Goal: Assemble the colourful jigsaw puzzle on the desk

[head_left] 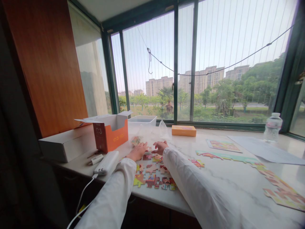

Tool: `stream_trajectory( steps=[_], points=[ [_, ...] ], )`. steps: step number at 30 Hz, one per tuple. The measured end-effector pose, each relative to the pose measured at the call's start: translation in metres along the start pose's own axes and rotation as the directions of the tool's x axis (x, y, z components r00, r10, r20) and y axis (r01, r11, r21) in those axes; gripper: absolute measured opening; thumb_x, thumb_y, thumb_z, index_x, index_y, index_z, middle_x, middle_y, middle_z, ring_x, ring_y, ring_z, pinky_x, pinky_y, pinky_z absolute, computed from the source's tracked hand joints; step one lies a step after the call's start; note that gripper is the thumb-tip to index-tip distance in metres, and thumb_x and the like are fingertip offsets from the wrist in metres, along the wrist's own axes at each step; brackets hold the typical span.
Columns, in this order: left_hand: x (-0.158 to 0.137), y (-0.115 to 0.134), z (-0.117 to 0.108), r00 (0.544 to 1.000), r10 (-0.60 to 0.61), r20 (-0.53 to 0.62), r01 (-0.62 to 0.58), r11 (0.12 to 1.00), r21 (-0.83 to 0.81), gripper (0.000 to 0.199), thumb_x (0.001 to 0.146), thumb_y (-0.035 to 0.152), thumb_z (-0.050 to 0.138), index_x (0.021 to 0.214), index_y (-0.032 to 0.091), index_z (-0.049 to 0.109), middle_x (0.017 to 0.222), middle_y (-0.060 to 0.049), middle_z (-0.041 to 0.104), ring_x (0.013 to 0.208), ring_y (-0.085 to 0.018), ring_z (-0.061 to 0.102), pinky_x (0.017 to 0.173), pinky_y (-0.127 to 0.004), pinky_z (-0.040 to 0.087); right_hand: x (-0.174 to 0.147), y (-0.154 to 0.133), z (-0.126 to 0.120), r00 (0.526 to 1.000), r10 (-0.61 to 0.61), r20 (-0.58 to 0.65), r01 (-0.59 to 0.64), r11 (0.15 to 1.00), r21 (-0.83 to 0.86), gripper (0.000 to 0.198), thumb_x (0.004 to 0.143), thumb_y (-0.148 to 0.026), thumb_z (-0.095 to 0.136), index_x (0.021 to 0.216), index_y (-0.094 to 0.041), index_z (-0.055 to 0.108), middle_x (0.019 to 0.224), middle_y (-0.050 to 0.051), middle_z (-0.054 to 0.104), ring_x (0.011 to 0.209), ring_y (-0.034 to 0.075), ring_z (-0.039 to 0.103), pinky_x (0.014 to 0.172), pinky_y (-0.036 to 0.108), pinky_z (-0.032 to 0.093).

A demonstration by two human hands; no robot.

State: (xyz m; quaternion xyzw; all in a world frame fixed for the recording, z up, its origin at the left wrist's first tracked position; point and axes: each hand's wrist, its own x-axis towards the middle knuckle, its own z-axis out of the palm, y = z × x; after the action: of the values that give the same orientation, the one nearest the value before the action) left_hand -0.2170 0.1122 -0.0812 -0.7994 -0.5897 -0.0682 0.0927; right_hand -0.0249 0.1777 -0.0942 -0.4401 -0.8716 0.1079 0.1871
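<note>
Loose jigsaw puzzle pieces [152, 180] lie spread on the white marble-patterned counter in front of me. At their far left edge rests my left hand [137, 151], its fingers stretched forward and no piece visible in them. My right hand [160, 147] hovers just over the far pieces, with thumb and index finger bent but apart; nothing shows between them. Just beyond the left hand sits a clear plastic bag [136, 140] with some pieces in it. To the right, a joined puzzle border [269, 173] forms a corner, and a small joined cluster [197, 163] lies beside my right sleeve.
An orange open box [111, 135], a white box [68, 146], a power bank [107, 163] with cable and a plastic tub [143, 120] stand left. Farther back are an orange carton [184, 130], a picture card [224, 145], paper [269, 151] and a water bottle [272, 128].
</note>
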Motion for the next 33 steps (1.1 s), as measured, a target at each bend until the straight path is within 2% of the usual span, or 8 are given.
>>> stream_trajectory(
  steps=[5, 9, 13, 16, 20, 23, 26, 33],
  points=[
    [0.005, 0.022, -0.007, 0.998, 0.052, -0.025, -0.052, 0.999, -0.002, 0.048, 0.094, 0.023, 0.043, 0.142, 0.015, 0.042, 0.127, -0.016, 0.057, 0.122, -0.028, 0.049, 0.105, -0.038, 0.037, -0.011, 0.008, -0.009, 0.999, -0.041, -0.018, 0.041, 0.999, 0.024, 0.044, 0.075, -0.047, 0.076, 0.111, -0.023, 0.068, 0.099, 0.002, 0.07, 0.098, 0.021, 0.06, 0.089, 0.037, 0.031],
    [0.01, 0.036, -0.008, 0.993, 0.105, -0.058, -0.105, 0.994, -0.001, 0.051, 0.092, 0.022, 0.048, 0.143, 0.016, 0.04, 0.127, -0.015, 0.056, 0.121, -0.027, 0.05, 0.106, -0.038, 0.037, -0.02, 0.019, -0.019, 0.996, -0.077, -0.037, 0.079, 0.996, 0.042, 0.039, 0.072, -0.051, 0.077, 0.1, -0.024, 0.071, 0.094, 0.0, 0.071, 0.093, 0.018, 0.062, 0.082, 0.032, 0.029],
    [0.013, 0.057, -0.012, 0.98, 0.168, -0.108, -0.17, 0.985, -0.018, 0.05, 0.095, 0.03, 0.05, 0.142, 0.017, 0.041, 0.122, -0.014, 0.059, 0.119, -0.026, 0.053, 0.104, -0.037, 0.04, -0.037, 0.034, -0.037, 0.996, -0.08, -0.045, 0.082, 0.996, 0.042, 0.041, 0.069, -0.056, 0.078, 0.094, -0.024, 0.073, 0.091, -0.001, 0.073, 0.085, 0.016, 0.062, 0.08, 0.031, 0.027],
    [0.014, 0.08, -0.019, 0.973, 0.182, -0.141, -0.193, 0.979, -0.067, 0.053, 0.093, 0.036, 0.056, 0.14, 0.017, 0.044, 0.125, -0.015, 0.06, 0.12, -0.027, 0.054, 0.103, -0.037, 0.041, -0.062, 0.05, -0.057, 0.995, -0.082, -0.062, 0.083, 0.996, 0.025, 0.043, 0.067, -0.059, 0.078, 0.092, -0.025, 0.074, 0.088, -0.002, 0.073, 0.082, 0.016, 0.063, 0.079, 0.03, 0.027],
    [0.015, 0.122, -0.029, 0.968, 0.191, -0.163, -0.224, 0.949, -0.221, 0.045, 0.091, 0.037, 0.059, 0.132, 0.019, 0.053, 0.123, -0.011, 0.064, 0.117, -0.024, 0.057, 0.101, -0.036, 0.043, -0.109, 0.08, -0.087, 0.992, -0.077, -0.1, 0.08, 0.997, 0.025, 0.046, 0.07, -0.064, 0.072, 0.094, -0.025, 0.074, 0.088, 0.0, 0.073, 0.08, 0.016, 0.062, 0.082, 0.032, 0.028],
    [0.016, 0.159, -0.033, 0.959, 0.222, -0.173, -0.272, 0.892, -0.361, 0.037, 0.092, 0.043, 0.058, 0.122, 0.021, 0.062, 0.114, -0.008, 0.069, 0.108, -0.022, 0.061, 0.096, -0.033, 0.046, -0.153, 0.103, -0.109, 0.99, -0.078, -0.12, 0.082, 0.996, 0.024, 0.046, 0.072, -0.065, 0.071, 0.094, -0.025, 0.074, 0.088, 0.0, 0.073, 0.079, 0.016, 0.063, 0.084, 0.034, 0.031],
    [0.015, 0.2, -0.032, 0.941, 0.285, -0.184, -0.338, 0.831, -0.441, 0.037, 0.09, 0.048, 0.059, 0.116, 0.022, 0.067, 0.105, -0.006, 0.071, 0.1, -0.021, 0.063, 0.09, -0.031, 0.048, -0.201, 0.122, -0.127, 0.99, -0.074, -0.123, 0.073, 0.997, -0.013, 0.043, 0.071, -0.062, 0.073, 0.094, -0.026, 0.074, 0.088, 0.001, 0.072, 0.078, 0.017, 0.063, 0.084, 0.035, 0.033],
    [0.005, 0.292, -0.019, 0.897, 0.381, -0.224, -0.436, 0.682, -0.587, 0.042, 0.084, 0.051, 0.066, 0.115, 0.022, 0.067, 0.103, -0.005, 0.072, 0.097, -0.02, 0.064, 0.087, -0.03, 0.048, -0.314, 0.155, -0.148, 0.986, -0.001, -0.165, -0.008, 0.999, -0.049, 0.044, 0.071, -0.06, 0.075, 0.1, -0.028, 0.073, 0.09, 0.003, 0.072, 0.081, 0.02, 0.064, 0.084, 0.037, 0.041]
  ],
)
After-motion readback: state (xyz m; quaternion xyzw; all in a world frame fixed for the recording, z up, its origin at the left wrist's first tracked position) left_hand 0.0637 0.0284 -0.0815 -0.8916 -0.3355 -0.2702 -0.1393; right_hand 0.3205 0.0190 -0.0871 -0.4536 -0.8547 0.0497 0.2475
